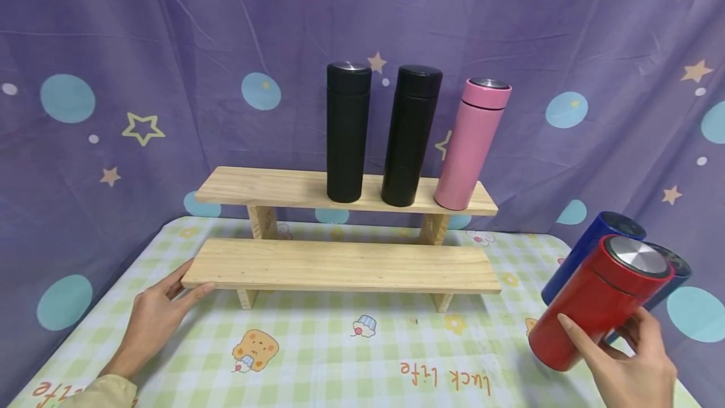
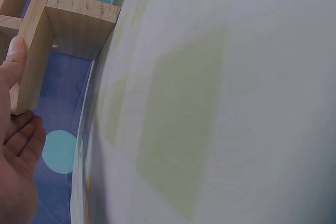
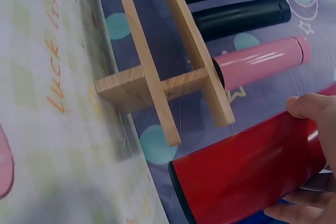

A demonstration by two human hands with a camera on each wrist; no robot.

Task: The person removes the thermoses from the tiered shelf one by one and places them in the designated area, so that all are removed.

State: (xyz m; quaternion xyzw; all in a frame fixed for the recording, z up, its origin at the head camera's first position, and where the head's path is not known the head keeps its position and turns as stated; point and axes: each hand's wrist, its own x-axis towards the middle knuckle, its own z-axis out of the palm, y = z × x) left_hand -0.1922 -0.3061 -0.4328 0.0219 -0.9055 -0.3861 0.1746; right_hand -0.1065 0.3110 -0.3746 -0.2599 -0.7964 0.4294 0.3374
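The right grip (image 1: 637,367) curls round a red bottle (image 1: 595,304), thumb on its near side and fingers wrapped behind, the silver-topped lid above the grip and the base out to the grip's left. Just beyond that grip, partly hidden by the red bottle, are a blue bottle (image 1: 574,264) and a dark blue bottle (image 1: 681,268). The left grip (image 1: 153,320) pinches the left end of the lower shelf (image 1: 340,263), its thumb at the front edge and its fingers behind the corner. From there the board runs rightward and ends short of the red bottle. Farther from both grips, the upper shelf (image 1: 266,187) carries 3 bottles in a row: a silver-topped black bottle (image 1: 347,140), an all-black bottle (image 1: 409,140) and a pink bottle (image 1: 471,143), the last being nearest the right grip. Between the 2 grips spreads the bench (image 1: 317,357) under a green-checked cloth, orange lettering lying left of the right grip. Beyond everything hangs a purple curtain (image 1: 198,49) with stars and circles.
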